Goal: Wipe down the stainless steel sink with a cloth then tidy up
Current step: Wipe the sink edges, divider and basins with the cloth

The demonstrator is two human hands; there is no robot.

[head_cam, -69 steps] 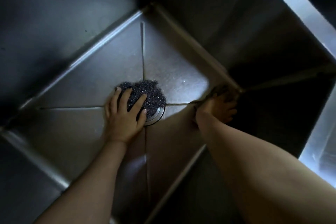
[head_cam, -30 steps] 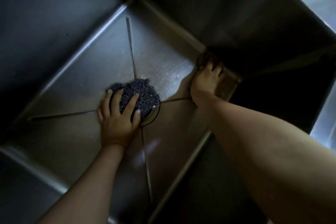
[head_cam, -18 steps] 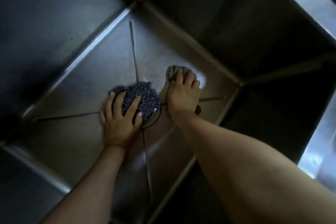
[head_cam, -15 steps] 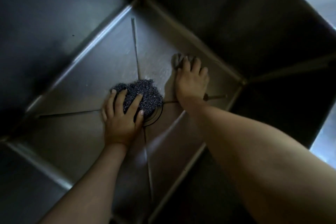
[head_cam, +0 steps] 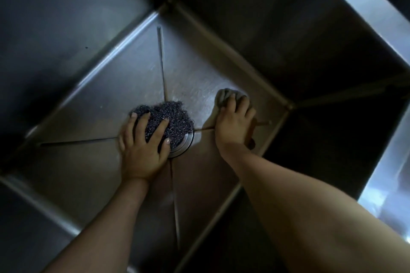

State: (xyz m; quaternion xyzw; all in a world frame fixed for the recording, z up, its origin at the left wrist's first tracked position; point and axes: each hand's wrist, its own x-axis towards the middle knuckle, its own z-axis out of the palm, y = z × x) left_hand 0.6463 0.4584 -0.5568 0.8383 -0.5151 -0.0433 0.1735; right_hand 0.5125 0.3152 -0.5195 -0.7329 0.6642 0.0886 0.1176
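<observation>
Sink (head_cam: 124,86), one cloth (head_cam: 224,96), one scourer (head_cam: 170,115).

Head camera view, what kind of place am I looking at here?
Most likely a kitchen, seen from inside a deep stainless steel sink: creased metal floor, a round drain, a steel wool scourer under the left hand, a cloth under the right hand.

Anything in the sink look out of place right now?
Only the steel-wool scourer: it sits over the drain, under the left hand. The right hand presses a cloth on the sink floor. No visible spills or damage.
</observation>
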